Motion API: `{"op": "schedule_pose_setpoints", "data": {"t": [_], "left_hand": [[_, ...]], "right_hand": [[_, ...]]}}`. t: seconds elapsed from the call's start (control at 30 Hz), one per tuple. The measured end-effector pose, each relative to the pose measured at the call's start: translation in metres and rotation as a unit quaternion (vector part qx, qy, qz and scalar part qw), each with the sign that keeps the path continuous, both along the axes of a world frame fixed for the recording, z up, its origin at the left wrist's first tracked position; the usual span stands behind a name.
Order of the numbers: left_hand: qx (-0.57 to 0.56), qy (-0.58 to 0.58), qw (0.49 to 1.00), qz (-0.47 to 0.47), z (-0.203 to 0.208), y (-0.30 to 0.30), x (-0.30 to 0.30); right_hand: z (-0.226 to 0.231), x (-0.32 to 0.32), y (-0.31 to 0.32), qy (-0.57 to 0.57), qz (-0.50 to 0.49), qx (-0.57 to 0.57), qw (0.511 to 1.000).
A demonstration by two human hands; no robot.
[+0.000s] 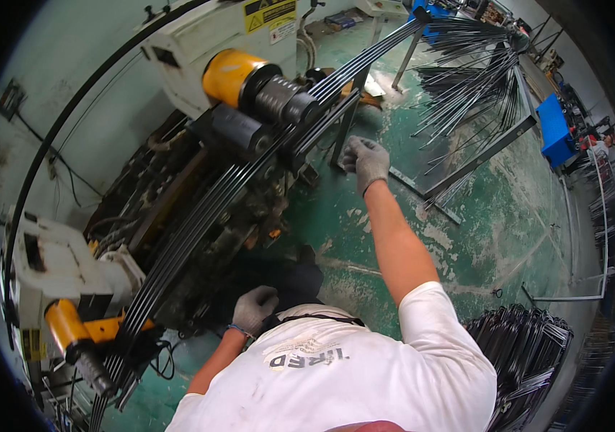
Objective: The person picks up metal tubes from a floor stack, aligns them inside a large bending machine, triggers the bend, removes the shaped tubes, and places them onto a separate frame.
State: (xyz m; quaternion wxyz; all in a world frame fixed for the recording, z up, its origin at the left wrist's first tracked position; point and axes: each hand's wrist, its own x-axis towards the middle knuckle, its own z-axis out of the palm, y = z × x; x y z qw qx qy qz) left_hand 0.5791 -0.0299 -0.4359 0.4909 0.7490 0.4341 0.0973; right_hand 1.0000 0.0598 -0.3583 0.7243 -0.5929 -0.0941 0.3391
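My right hand (pixel 367 163), in a pale work glove, reaches forward past the end of the machine. Its fingers are curled in, and no thing shows in them. Nearest to it are a dark metal stand leg (pixel 345 128) and the lower bar of a frame. My left hand (pixel 255 309), also gloved, hangs beside my waist; its fingers are mostly turned from view. A bundle of long thin metal rods (pixel 203 219) runs diagonally through the machine (pixel 177 61), under a yellow-and-dark cylinder (pixel 246 79). Neither hand touches the rods.
At lower left is a second yellow cylinder unit (pixel 69 331). Many dark rods (pixel 466 93) fan out over a metal rack (pixel 484 158) at far right. Bent rods are piled (pixel 520 360) beside me on the right. A blue box (pixel 556 129) stands beyond the rack on the green floor (pixel 422 252).
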Motion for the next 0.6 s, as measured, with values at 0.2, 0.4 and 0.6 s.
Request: {"op": "schedule_pose_setpoints", "data": {"t": [0.2,0.4,0.6], "left_hand": [[0.02,0.026,0.996,0.087,-0.095,0.071,0.089],[0.01,0.104,0.986,0.133,-0.056,0.137,0.149],[0.056,0.198,0.961,0.183,-0.157,0.15,0.15]], "right_hand": [[0.018,0.168,0.099,-0.044,-0.035,-0.062,0.996],[0.007,0.269,0.209,0.077,0.008,-0.062,0.995],[-0.044,0.349,0.298,0.234,0.085,0.106,0.963]]}}
